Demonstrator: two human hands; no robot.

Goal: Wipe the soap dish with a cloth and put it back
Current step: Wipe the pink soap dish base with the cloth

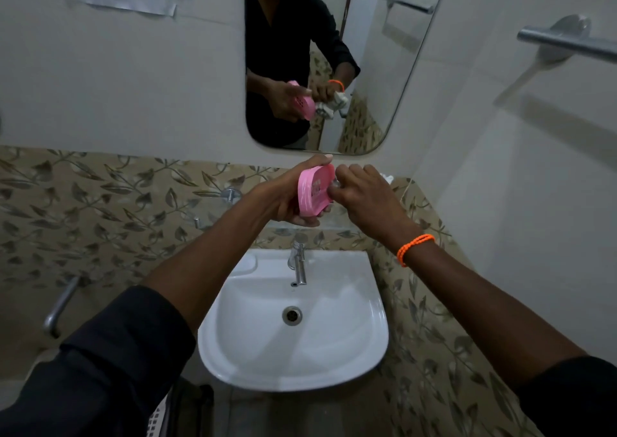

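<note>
Gripped on edge in the left hand point(287, 196), the pink soap dish point(314, 189) meets the right hand's point(364, 196) bunched cloth point(335, 183); no legible writing.

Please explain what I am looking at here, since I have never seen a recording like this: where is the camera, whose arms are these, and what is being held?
There is no machine here. The one picture comes from a camera worn on a person's head, looking forward and down, so the two arms reaching in from below are that person's own. The left hand holds a pink soap dish tilted on its edge. The right hand, with an orange band at the wrist, is curled round a pale cloth against the dish; the hand mostly hides the cloth, but the mirror shows it more clearly. Below are a white sink and its tap. A metal rail is fixed to the right wall.
</note>
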